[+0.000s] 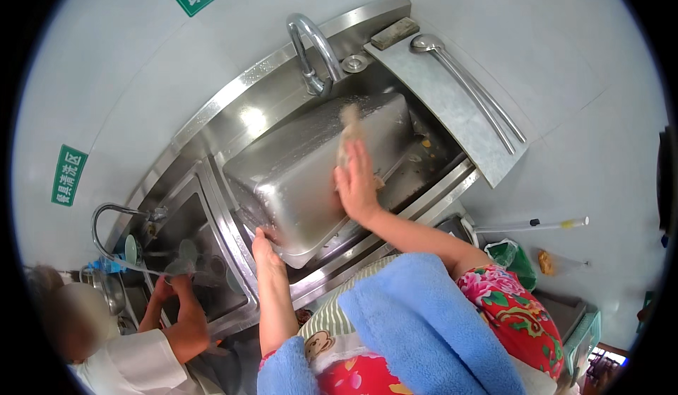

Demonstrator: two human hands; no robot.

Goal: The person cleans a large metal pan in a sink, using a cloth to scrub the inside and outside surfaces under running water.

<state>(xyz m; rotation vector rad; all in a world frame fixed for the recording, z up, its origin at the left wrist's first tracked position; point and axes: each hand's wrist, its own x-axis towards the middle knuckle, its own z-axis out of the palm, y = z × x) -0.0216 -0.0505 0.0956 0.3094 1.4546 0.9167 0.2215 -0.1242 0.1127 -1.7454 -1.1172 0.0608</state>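
A large stainless steel pan [312, 167] lies tilted on its side in the sink, its wet outer wall facing up. My left hand [269, 252] grips the pan's rim at its near left corner. My right hand [359, 185] lies on the pan's side, pressing a blurred, light-coloured cloth [349, 130] against the metal. Food scraps [426, 143] are on the sink floor at the pan's right. Behind the pan rises a curved chrome faucet [318, 45].
Two long-handled ladles [471, 87] and a grey block [395, 33] rest on the board [439, 103] at right. At left a co-worker [143, 352] rinses bowls in the neighbouring sink [204, 183] under a running faucet [100, 220]. The raised sink edge [365, 252] runs before me.
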